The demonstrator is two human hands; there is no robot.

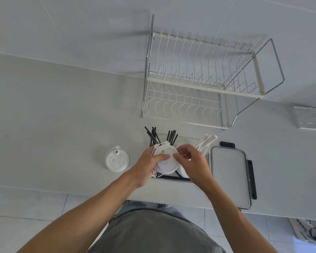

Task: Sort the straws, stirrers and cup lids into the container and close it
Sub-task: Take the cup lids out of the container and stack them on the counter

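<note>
Over pale counter — both left hand and right hand grip white cup lids above container.

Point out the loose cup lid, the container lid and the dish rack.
Cup lid (117,159): head view, centre of its top.
Container lid (229,175): head view, clear middle panel.
Dish rack (202,88): head view, upper tier's front rail.

A home kitchen: pale countertop, two-tier wire dish rack, tiled wall and floor.
</note>
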